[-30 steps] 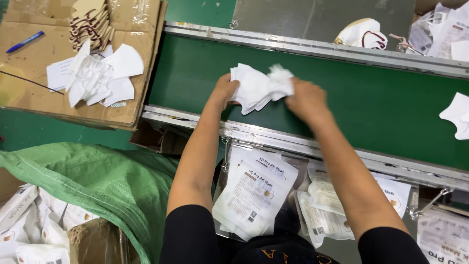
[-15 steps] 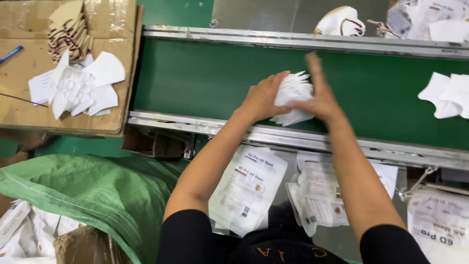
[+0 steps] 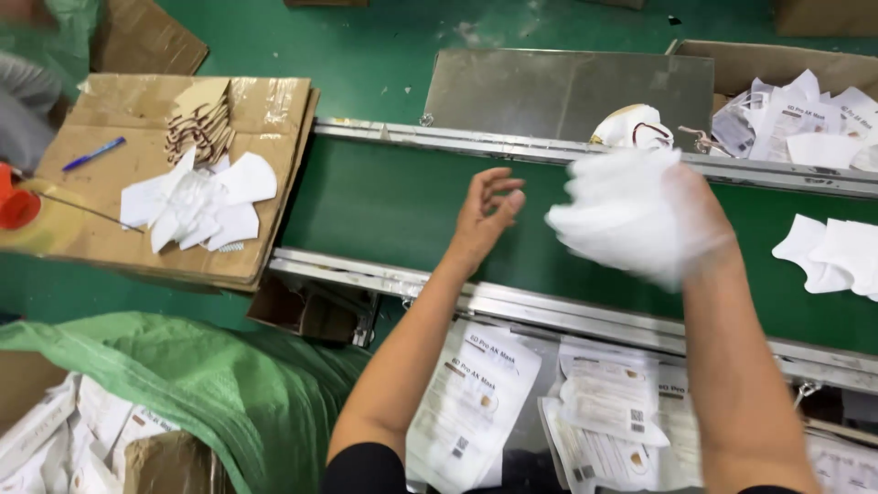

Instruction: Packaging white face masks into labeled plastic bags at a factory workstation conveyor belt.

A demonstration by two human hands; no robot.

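Observation:
My right hand (image 3: 700,215) holds a bunch of white face masks (image 3: 622,215) lifted above the green conveyor belt (image 3: 384,201); the bunch is blurred by motion. My left hand (image 3: 485,215) hovers over the belt just left of the bunch, fingers loosely curled and apart, holding nothing. More white masks (image 3: 828,252) lie on the belt at the far right.
A flattened cardboard sheet (image 3: 101,192) on the left carries a pile of white masks (image 3: 197,206), a stack of brown-edged pieces (image 3: 199,123) and a blue pen (image 3: 94,153). Printed white pouches (image 3: 476,398) lie below the belt. A green sack (image 3: 183,384) sits lower left; a box of pouches (image 3: 796,114) upper right.
Both hands gathered the masks on the belt; now the right hand has lifted the bunch up and to the right, and the left hand has let go. The view shifted right.

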